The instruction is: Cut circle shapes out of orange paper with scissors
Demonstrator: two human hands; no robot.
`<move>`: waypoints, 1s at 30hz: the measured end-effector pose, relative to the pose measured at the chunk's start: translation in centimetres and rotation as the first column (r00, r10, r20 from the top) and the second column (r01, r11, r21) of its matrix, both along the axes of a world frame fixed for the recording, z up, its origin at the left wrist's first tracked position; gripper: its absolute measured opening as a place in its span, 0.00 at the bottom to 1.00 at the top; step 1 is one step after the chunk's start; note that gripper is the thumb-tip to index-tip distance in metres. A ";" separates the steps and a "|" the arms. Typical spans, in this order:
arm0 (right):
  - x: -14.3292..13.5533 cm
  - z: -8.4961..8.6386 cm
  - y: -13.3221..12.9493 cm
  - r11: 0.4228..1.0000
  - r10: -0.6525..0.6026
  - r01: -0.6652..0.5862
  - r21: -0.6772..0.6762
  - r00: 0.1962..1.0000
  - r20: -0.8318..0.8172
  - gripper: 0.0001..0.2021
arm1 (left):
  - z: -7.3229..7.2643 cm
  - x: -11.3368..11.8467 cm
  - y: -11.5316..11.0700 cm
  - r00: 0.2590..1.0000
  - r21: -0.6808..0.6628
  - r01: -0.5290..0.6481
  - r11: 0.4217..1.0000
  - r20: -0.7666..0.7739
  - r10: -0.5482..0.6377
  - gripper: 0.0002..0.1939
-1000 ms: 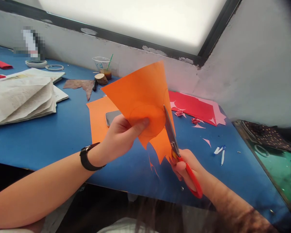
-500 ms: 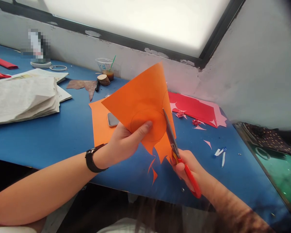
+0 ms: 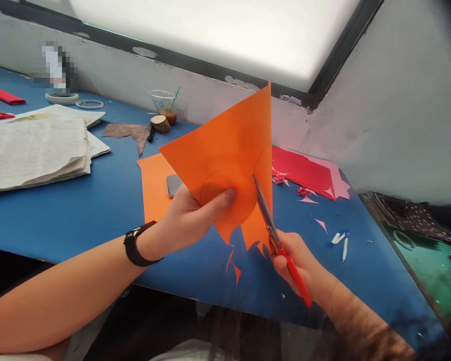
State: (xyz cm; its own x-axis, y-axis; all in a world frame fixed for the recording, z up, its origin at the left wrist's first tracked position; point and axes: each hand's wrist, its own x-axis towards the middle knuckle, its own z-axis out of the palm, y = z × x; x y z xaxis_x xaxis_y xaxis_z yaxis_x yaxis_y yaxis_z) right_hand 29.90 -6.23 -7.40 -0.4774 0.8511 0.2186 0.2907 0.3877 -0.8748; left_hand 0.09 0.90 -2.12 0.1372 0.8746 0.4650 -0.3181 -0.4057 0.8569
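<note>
My left hand (image 3: 195, 215), with a black watch at the wrist, pinches a large orange sheet (image 3: 233, 135), its thumb lying over a drawn circle. Part of a second circle shows near the sheet's right edge. The lower edge is cut into jagged points. My right hand (image 3: 295, 263) grips the red handles of the scissors (image 3: 267, 213), whose blades look closed together and point up along the right side of the circle. Orange slivers (image 3: 236, 273) show below the sheet. Behind it, another orange sheet (image 3: 154, 188) lies on the table, with a phone-like object (image 3: 172, 185) on top.
On the blue table (image 3: 108, 215), newspapers (image 3: 33, 150) lie left. A plastic cup (image 3: 165, 105), a wood slice (image 3: 160, 123) and a brown scrap (image 3: 130, 133) stand behind. Red sheets (image 3: 304, 170), pink scraps and a blue-white compass-like object (image 3: 340, 240) lie right.
The held orange sheet has turned slightly, its top corner swinging right and up. My left hand has shifted a little left. The scissors have barely moved.
</note>
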 end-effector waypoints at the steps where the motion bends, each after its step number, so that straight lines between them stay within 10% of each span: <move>1: 0.1 0.0 0.0 1.000 0.000 0.000 -0.011 1.000 0.001 0.38 | -0.2 -0.1 0.1 1.000 0.023 -0.007 1.000 -0.002 0.007 0.04; 16: 0.2 1.0 0.1 0.998 0.039 -0.041 -0.040 0.997 -0.072 0.38 | 0.1 -0.5 0.1 0.997 0.286 -0.073 0.955 -0.013 0.080 0.09; 30: -0.4 2.1 -0.8 0.953 0.109 -0.138 -0.271 0.987 -0.120 0.36 | 1.2 0.1 -0.6 0.982 -0.143 0.161 0.977 0.123 -0.144 0.05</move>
